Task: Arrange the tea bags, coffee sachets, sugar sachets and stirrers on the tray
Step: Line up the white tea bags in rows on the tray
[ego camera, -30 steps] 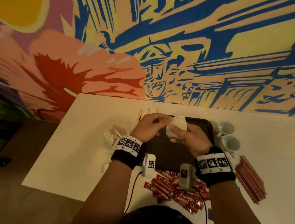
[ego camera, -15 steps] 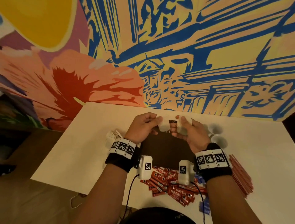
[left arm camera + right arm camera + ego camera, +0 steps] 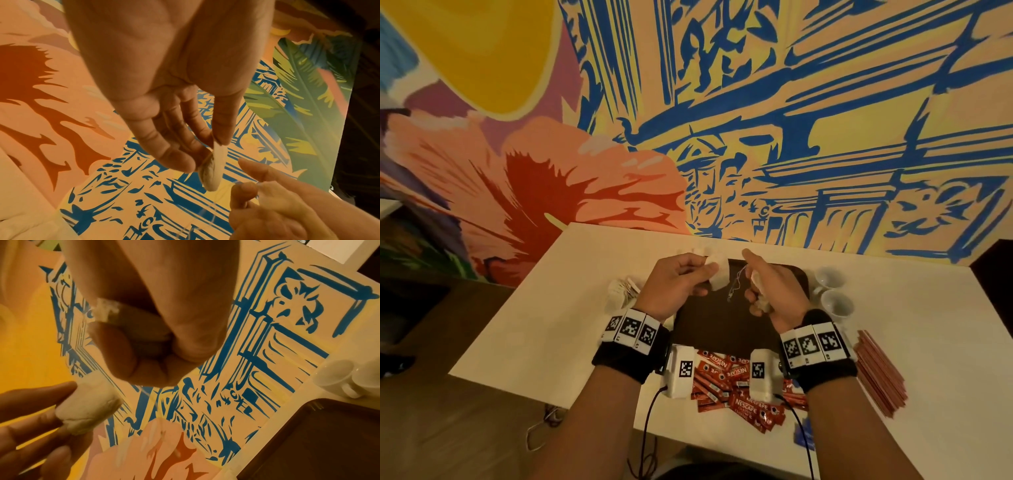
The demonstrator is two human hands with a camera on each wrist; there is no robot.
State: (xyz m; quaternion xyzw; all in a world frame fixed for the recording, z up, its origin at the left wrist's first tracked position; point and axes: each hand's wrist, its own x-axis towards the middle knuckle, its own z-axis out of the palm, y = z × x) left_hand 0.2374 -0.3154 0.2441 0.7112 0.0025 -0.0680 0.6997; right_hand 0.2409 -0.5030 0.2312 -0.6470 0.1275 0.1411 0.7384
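Nearest the person, on the near side of the tray (image 3: 722,329), lay a loose heap of red coffee sachets (image 3: 736,387), none on the tray yet; "NESCAFE" was legible on several, smaller print too blurred. Something blue (image 3: 803,437) sat at the table edge, nearer still than the tray; couldn't tell what.

Right of the tray, a bundle of reddish stirrers (image 3: 876,370) lay on the table (image 3: 551,325), untouched. Left of the tray, a pile of pale tea bags w/ tags (image 3: 621,291), also off it.

Above the tray, both hands worked. Left hand (image 3: 678,284) pinched one tea bag (image 3: 717,275) btwn thumb and fingertips, other fingers loosely extended. Right hand (image 3: 774,291) was curled round more tea bags (image 3: 758,301), index finger sticking out; thin strings (image 3: 736,284) hung btwn the hands, prob. tangled.

Tray's dark surface looked bare where visible, so judged as early: tea bags being separated, nothing clearly placed. Coffee, stirrers, remaining tea bags all left to do. Sugar sachets: couldn't identify any for sure.

Just right of the tray's far corner, two white cups (image 3: 832,291). Beyond it, a painted mural wall (image 3: 756,137); no readable writing from the head view.
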